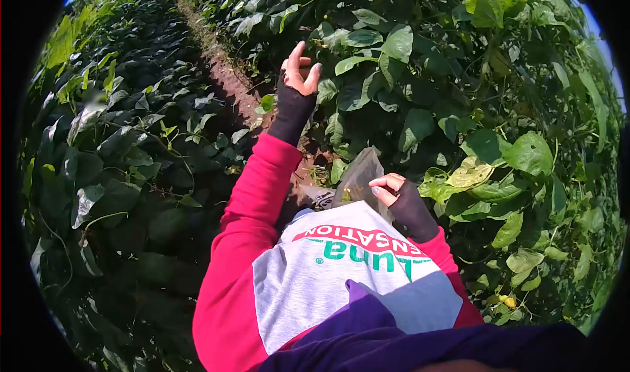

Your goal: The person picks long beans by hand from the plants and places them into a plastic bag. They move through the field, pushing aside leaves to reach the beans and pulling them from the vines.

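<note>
My left hand (302, 75), in a dark fingerless glove, is raised beside the leafy plants (374, 63) near the top middle. Its fingers are partly bent, with thumb and forefinger apart and nothing visible between them. Lower down, in front of my body, my right hand (392, 189) wears a similar glove. Its fingers are curled together at the edge of a translucent plastic bag (359, 175); whether they grip the bag or something small is hidden. The bag stands partly behind the front of my grey and red shirt (315, 267).
Dense foliage (525, 155) rises on the right, with a yellowish leaf (470, 173) and a small yellow thing low down. More leafy rows (131, 149) fill the left. A narrow strip of bare soil (226, 76) runs between them. Part of a shoe (320, 197) shows beside the bag.
</note>
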`<action>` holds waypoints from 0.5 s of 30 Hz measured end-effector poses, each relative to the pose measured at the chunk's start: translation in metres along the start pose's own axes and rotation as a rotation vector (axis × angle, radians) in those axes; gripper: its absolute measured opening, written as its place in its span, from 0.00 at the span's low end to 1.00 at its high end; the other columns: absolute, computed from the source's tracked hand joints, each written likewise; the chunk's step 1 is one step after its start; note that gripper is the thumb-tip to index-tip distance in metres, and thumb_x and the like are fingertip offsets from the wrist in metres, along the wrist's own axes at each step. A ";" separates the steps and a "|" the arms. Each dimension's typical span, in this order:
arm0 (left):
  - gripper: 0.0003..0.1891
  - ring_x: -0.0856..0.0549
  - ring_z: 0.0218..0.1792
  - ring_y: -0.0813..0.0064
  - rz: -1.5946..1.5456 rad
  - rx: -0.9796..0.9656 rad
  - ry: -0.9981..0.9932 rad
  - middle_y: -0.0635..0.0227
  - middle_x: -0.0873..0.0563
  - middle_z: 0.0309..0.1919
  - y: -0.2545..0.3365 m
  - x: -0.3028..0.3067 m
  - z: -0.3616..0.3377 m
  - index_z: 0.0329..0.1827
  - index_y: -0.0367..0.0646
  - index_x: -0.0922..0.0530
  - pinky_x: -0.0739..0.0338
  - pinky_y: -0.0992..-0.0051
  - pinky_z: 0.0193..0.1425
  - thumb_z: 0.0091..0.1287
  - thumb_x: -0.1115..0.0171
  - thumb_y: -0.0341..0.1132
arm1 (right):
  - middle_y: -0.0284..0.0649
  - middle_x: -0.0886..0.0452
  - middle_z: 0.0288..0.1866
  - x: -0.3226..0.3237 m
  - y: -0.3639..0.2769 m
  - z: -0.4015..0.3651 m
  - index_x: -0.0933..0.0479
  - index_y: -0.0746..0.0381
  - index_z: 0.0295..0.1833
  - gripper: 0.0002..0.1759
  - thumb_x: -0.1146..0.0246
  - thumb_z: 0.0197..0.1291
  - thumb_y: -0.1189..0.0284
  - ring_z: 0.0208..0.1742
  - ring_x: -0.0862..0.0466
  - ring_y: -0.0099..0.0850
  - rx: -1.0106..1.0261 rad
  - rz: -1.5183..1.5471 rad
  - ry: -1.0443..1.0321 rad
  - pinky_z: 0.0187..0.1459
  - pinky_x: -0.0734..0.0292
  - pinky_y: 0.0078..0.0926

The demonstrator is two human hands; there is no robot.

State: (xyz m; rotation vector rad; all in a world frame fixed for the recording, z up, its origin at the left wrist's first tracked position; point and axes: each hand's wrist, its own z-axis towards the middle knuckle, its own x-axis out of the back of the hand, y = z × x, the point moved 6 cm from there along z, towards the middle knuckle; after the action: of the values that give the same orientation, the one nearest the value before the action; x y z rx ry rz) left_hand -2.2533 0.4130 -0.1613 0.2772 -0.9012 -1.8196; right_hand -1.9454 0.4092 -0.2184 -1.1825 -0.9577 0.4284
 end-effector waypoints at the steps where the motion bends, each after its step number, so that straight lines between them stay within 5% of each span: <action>1: 0.31 0.19 0.32 0.65 0.151 -0.102 0.025 0.59 0.21 0.35 -0.021 -0.002 0.020 0.69 0.43 0.35 0.23 0.68 0.39 0.63 0.34 0.37 | 0.40 0.19 0.35 -0.008 -0.004 0.010 0.19 0.65 0.42 0.08 0.38 0.60 0.73 0.40 0.21 0.32 0.016 0.005 0.001 0.42 0.28 0.27; 5: 0.27 0.16 0.32 0.62 0.064 0.206 -0.320 0.56 0.16 0.30 -0.038 -0.020 0.059 0.61 0.40 0.28 0.22 0.67 0.39 0.63 0.35 0.45 | 0.37 0.20 0.34 -0.032 -0.029 0.049 0.18 0.66 0.42 0.08 0.37 0.60 0.74 0.37 0.23 0.27 0.004 -0.002 -0.009 0.40 0.31 0.24; 10: 0.16 0.13 0.33 0.62 -0.139 0.203 -0.462 0.54 0.14 0.32 -0.077 -0.040 0.074 0.45 0.37 0.19 0.21 0.69 0.39 0.62 0.36 0.42 | 0.38 0.20 0.33 -0.059 -0.036 0.087 0.18 0.66 0.42 0.08 0.37 0.59 0.75 0.36 0.22 0.29 -0.032 -0.031 0.029 0.40 0.29 0.25; 14: 0.15 0.12 0.40 0.65 -0.222 0.191 -0.512 0.56 0.12 0.38 -0.075 -0.035 0.083 0.48 0.36 0.20 0.20 0.71 0.46 0.61 0.37 0.36 | 0.40 0.19 0.33 -0.076 -0.044 0.110 0.18 0.66 0.41 0.07 0.37 0.58 0.75 0.35 0.21 0.31 -0.001 -0.025 0.088 0.39 0.28 0.26; 15: 0.15 0.18 0.27 0.82 -0.318 0.130 -0.515 0.67 0.16 0.28 -0.070 -0.035 0.086 0.49 0.34 0.21 0.24 0.79 0.33 0.64 0.35 0.35 | 0.40 0.19 0.33 -0.081 -0.045 0.117 0.18 0.66 0.41 0.07 0.37 0.58 0.75 0.35 0.21 0.31 0.000 -0.022 0.100 0.39 0.28 0.26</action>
State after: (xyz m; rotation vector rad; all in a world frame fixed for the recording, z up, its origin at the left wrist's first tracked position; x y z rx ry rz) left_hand -2.3361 0.4948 -0.1574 0.0271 -1.3991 -2.1771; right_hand -2.0931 0.4021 -0.2019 -1.1820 -0.8834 0.3484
